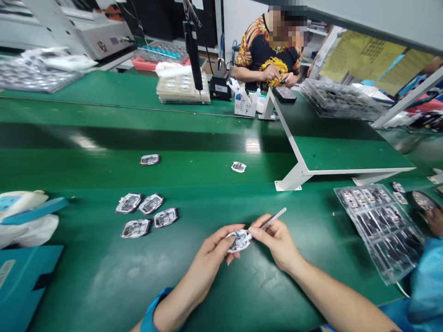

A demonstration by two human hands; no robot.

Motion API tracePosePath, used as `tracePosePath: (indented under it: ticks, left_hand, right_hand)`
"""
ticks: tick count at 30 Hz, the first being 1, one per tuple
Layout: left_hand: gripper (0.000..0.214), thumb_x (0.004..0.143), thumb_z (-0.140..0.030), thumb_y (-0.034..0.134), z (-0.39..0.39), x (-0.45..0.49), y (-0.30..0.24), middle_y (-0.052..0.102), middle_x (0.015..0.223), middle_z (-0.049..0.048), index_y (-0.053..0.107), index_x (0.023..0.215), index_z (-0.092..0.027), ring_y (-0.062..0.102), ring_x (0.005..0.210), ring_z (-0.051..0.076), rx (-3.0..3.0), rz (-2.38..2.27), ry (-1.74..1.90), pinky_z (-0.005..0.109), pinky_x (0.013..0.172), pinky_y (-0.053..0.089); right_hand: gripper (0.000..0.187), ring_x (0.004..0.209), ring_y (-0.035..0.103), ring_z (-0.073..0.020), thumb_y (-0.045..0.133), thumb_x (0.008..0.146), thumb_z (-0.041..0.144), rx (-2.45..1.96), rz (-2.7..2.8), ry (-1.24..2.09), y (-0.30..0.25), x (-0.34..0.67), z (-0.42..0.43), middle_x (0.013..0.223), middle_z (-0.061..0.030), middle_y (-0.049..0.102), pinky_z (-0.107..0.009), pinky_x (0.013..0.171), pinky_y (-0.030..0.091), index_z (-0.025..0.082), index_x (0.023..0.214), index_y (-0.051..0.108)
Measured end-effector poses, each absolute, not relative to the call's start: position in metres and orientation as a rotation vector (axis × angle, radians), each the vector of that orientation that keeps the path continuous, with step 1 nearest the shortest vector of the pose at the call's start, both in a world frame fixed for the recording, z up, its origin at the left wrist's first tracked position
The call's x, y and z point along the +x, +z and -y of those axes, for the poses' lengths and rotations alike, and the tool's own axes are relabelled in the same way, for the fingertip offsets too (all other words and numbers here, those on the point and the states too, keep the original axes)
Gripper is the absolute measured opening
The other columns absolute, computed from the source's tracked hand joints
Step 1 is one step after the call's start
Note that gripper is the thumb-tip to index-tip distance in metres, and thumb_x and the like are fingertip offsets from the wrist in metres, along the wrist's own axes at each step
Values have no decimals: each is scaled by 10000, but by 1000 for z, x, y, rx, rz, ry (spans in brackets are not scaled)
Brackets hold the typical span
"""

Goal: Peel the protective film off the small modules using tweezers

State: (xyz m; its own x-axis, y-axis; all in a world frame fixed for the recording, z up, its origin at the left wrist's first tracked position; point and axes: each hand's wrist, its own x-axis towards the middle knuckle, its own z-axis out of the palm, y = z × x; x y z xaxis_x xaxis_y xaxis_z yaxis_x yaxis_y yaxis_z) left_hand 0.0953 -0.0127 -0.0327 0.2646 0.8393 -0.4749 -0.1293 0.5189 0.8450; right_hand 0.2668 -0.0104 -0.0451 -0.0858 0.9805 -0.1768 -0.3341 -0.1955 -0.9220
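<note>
My left hand [216,246] grips a small white-framed electronic housing [238,240] with a circuit board inside, thumb on its face and fingers round the edge. My right hand [277,237] is closed on a slim grey-white hand tool [275,218], whose rear end sticks up to the right; whether it is a pry stick or tweezers I cannot tell. Its working end is at the housing's right edge, partly hidden by my fingers. To the left on the green bench lie several similar housings [136,228] with purplish rims, boards facing up.
Single housings lie farther off on the green surface [150,159], [238,167]. A raised green shelf [349,152] with white legs stands at right, beside a clear compartment tray [380,226]. An electric screwdriver [192,53] hangs ahead. A co-worker [270,60] sits opposite; another's blue sleeve [429,281] is at right.
</note>
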Motion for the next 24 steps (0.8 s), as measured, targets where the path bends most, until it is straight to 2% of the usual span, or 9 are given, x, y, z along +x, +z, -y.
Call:
tracePosePath:
  ticks: [8, 16, 24]
  left_hand:
    - [361, 768, -411, 676, 11, 97, -28, 633, 744, 8, 682, 1024, -157, 532, 620, 132, 878, -1136, 752, 224, 532, 379]
    - [332, 738, -344, 681, 12, 96, -32, 687, 814, 23, 672, 1024, -176, 562, 631, 142, 1007, -1145, 738, 239, 570, 428]
    - [308, 751, -331, 651, 12, 97, -30, 679, 786, 23, 672, 1019, -180, 546, 625, 146, 1064, -1142, 750, 239, 563, 433]
  right_hand:
    - [126, 706, 642, -116, 802, 744, 268, -1054, 962, 1357, -42, 266, 11, 745, 32, 708, -216, 688, 493, 223, 777, 689]
    - [148, 656, 624, -120, 810, 721, 280, -1073, 924, 1435, -43, 266, 11, 711, 34, 703, -231, 657, 497, 218, 757, 680]
    - [173, 658, 631, -147, 812, 704, 315, -1120, 959, 1382, -39, 266, 11, 708, 13, 706, -269, 658, 503, 212, 746, 679]
